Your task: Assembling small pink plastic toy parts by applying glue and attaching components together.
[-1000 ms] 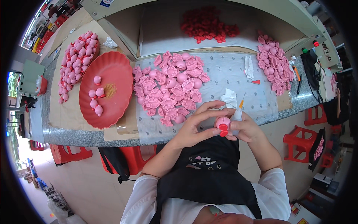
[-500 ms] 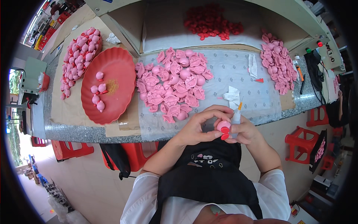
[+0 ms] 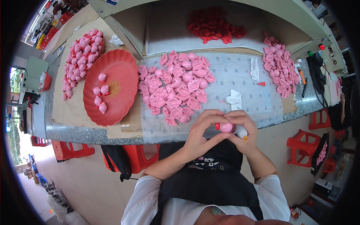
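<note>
Above the table's front edge, both hands close round a small pink round-headed toy figure with a red base that points to the left. My left hand grips it with thumb and fingers. My right hand touches its other side and also keeps a translucent glue bottle in the palm, its orange needle tip pointing down towards me. Beyond my left hand lies a heap of pink moulded parts, some round, some cupped. A red scalloped dish to the left holds several finished-looking pink figures.
A heap of pink figures with red bases lies far left. Red parts sit inside the box-like booth, and more pink parts at right. Crumpled tissue, a small red cone and an orange-handled tool lie on the table.
The pink figure has turned so its red base faces left instead of towards me. The glue bottle has swung from needle up to needle down in my right hand.
</note>
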A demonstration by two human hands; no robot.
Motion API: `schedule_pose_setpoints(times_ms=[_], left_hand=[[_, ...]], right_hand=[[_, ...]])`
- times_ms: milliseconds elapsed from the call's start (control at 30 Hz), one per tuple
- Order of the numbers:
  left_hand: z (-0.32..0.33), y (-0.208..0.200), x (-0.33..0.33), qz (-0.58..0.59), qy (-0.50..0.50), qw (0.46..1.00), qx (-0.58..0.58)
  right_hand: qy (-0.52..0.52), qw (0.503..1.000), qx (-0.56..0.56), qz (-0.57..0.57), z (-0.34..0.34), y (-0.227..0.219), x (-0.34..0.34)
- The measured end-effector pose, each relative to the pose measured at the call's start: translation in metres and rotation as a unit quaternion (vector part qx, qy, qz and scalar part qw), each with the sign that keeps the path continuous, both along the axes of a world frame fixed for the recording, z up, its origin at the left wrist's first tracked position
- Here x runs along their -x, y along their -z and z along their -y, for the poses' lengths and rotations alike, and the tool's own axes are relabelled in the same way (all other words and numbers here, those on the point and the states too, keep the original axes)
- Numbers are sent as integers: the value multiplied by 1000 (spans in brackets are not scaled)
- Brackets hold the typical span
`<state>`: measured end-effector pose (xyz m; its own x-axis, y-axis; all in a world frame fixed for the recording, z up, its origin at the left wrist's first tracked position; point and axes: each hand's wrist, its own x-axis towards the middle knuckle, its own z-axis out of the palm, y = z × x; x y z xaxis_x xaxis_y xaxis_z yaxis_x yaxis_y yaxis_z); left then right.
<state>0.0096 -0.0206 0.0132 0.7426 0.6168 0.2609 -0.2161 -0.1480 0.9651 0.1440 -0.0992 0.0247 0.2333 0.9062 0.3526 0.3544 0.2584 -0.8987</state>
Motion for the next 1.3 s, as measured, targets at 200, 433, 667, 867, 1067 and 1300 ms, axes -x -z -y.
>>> schedule_pose_setpoints(times_ms=[200, 433, 667, 867, 1067, 1300], left_hand=[[11, 5, -1, 133, 33, 965, 225], [11, 11, -2, 162, 49, 957, 234], [13, 22, -2, 195, 67, 920, 334], [11, 24, -10, 267, 106, 848, 446], [11, 25, -10, 287, 111, 823, 477], [12, 33, -13, 313, 119, 792, 511]], right_hand=[[58, 992, -52, 102, 2, -7, 6], [47, 978, -99, 179, 1, -12, 5], [33, 975, -109, 193, -5, -9, 4], [62, 990, -50, -117, -9, 8, 19], [51, 994, -62, -71, -10, 3, 17], [40, 994, -39, -99, -11, 8, 19]])
